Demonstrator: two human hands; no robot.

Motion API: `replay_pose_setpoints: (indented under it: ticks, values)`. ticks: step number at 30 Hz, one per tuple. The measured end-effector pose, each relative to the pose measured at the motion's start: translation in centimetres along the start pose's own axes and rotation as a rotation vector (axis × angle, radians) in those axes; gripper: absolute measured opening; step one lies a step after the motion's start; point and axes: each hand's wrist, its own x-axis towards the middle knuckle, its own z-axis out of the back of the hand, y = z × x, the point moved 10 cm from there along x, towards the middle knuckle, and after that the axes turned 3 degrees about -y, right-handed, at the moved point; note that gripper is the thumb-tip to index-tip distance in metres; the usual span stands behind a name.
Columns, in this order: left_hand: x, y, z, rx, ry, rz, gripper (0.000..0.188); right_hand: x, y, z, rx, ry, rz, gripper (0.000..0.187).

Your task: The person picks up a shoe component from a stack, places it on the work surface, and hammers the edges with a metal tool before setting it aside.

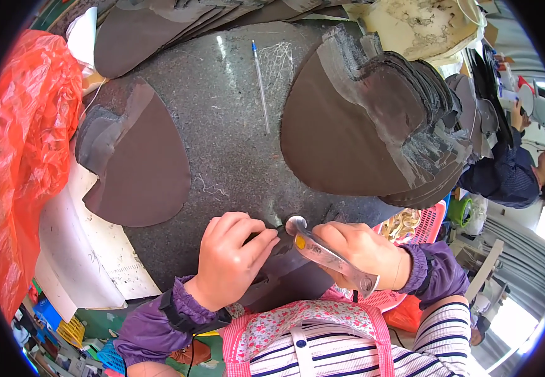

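My right hand [365, 256] is wrapped round a metal hammer [329, 256], its round face close to the table surface, just right of my left fingertips. The hammer's handle is mostly hidden by the hand. My left hand [232, 254] has its thumb and fingers pinched together at the edge of a dark brown leather-like piece [294, 286]. That piece lies at the near edge of the dark stone tabletop [235, 169], partly covered by both hands. Left of it rests a single rounded brown piece [144, 163]. A stack of similar brown pieces [341, 138] sits on the right.
A pen [260, 88] and loose threads lie on the tabletop. More pieces [153, 31] are piled at the far left, beside a red plastic bag [24, 144]. A cream container [423, 25] stands far right; a pink basket [432, 223] is near right. Another person [505, 176] is beyond.
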Motion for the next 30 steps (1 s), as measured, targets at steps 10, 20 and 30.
replay_pose_setpoints:
  ticks: [10, 20, 30]
  values:
    - [-1.5, -1.5, -0.6, 0.12, 0.008, -0.072, 0.023, 0.7, 0.7, -0.3, -0.035, 0.047, 0.04, 0.042]
    - [-3.0, -1.4, 0.4, 0.1, -0.041, -0.046, 0.023, 1.2, 1.5, -0.1, -0.059, 0.056, 0.058, 0.036]
    - [-4.8, 0.6, 0.9, -0.051, -0.081, 0.146, 0.027, 1.9, 2.3, -0.9, -0.08, 0.112, 0.089, 0.034]
